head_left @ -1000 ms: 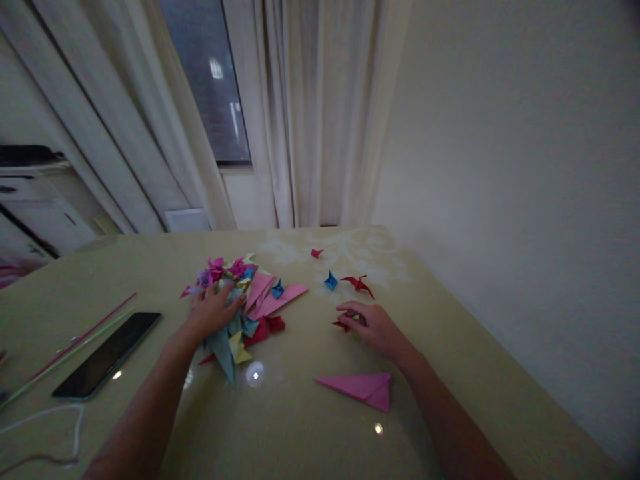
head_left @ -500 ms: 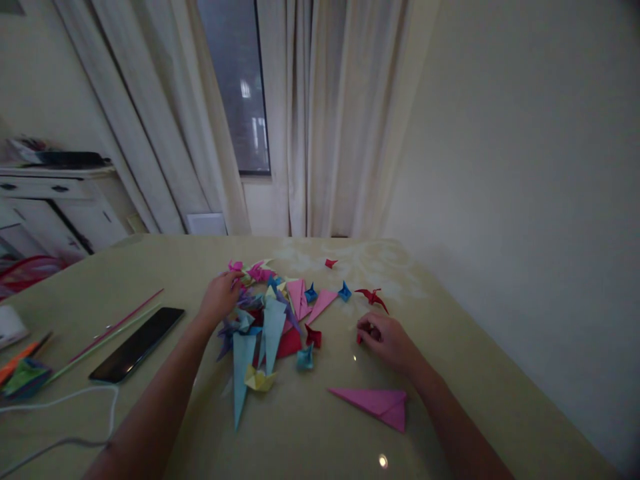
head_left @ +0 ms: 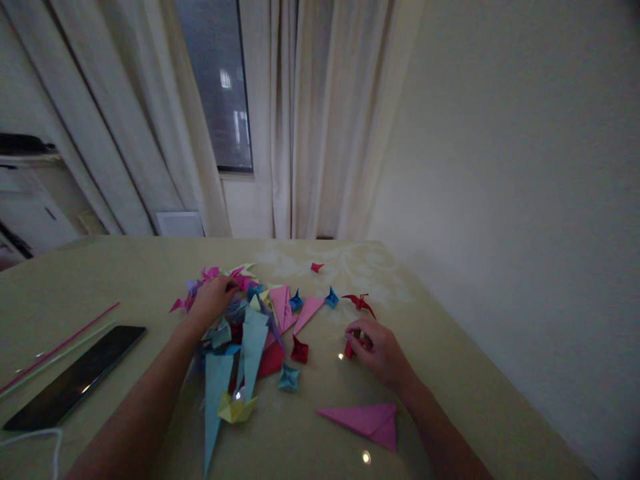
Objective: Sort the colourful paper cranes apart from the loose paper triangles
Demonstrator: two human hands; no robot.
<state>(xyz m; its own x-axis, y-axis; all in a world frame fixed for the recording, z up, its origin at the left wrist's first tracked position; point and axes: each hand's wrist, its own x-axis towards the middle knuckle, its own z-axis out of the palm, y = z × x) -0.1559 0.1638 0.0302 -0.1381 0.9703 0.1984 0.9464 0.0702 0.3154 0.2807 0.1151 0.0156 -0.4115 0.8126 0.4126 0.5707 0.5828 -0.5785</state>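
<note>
My left hand (head_left: pixel 216 300) rests on a pile of folded paper at the table's left middle, its fingers curled down; what they grip, if anything, is hidden. Pink folded paper pieces (head_left: pixel 210 273) lie beside and behind it. My right hand (head_left: pixel 375 347) pinches a small red folded paper piece (head_left: pixel 349 349) at the tabletop. Just beyond it lies a red paper crane (head_left: pixel 359 303). Nearer me is a pink folded paper triangle (head_left: pixel 367 423). Between the hands are a small dark red folded piece (head_left: pixel 299 349) and a light blue one (head_left: pixel 289 377).
Long light blue folded strips (head_left: pixel 216 393) and a yellow folded piece (head_left: pixel 235 408) lie at the pile's front. Two blue pieces (head_left: pixel 331 298) and a red one (head_left: pixel 317 267) sit farther back. A black phone (head_left: pixel 75 377), thin sticks (head_left: pixel 65 343) and a white cable (head_left: pixel 56 443) are left.
The view has turned rightward, so things sit farther left. My left hand has moved rightward over the pile, and pink and purple pieces now show left of it. My right hand still holds the red piece.
</note>
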